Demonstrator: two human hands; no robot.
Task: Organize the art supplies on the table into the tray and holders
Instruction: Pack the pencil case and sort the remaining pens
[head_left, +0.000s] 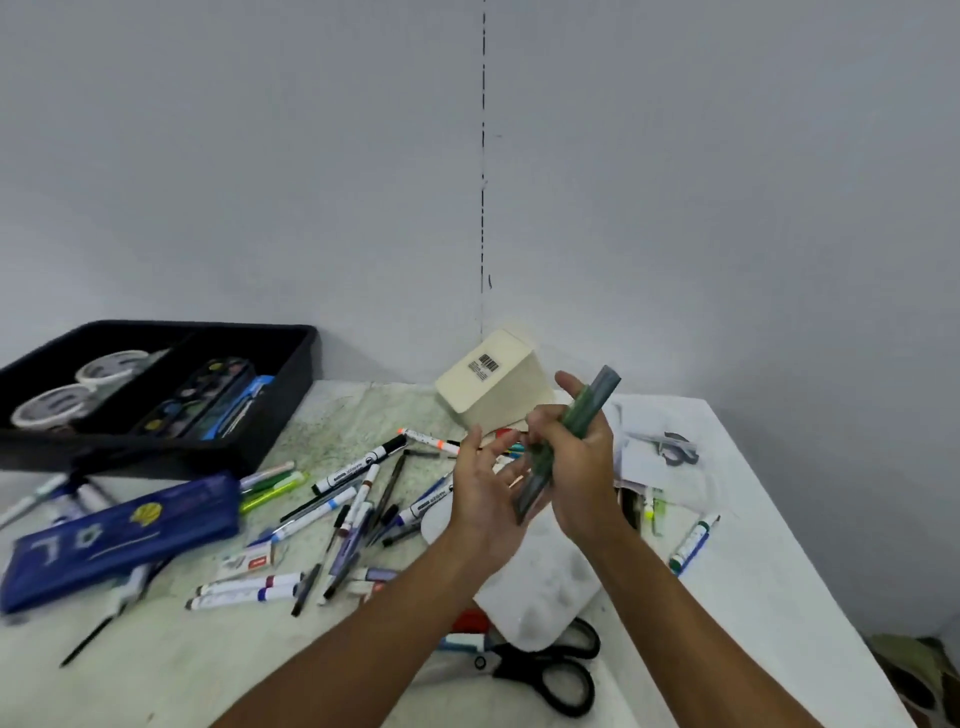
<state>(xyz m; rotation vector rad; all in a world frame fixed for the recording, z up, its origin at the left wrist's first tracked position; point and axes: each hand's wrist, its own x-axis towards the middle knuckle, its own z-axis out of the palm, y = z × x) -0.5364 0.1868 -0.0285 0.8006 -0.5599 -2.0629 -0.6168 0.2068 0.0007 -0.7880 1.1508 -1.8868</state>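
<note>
Little of the sorting had been done. In the black tray (291, 374) at the bench's (769, 597) far left, tape rolls (83, 387), a paint palette and a blue item were already lodged. A green bundle (566, 441) (blurred, likely pens) was gripped by the right hand (582, 467), while the left hand (488, 499) was held open just beside it. The cream holder (493, 384) lay tipped over. Markers (358, 467), a blue pouch (124, 535) and black scissors (550, 670) were left scattered.
</note>
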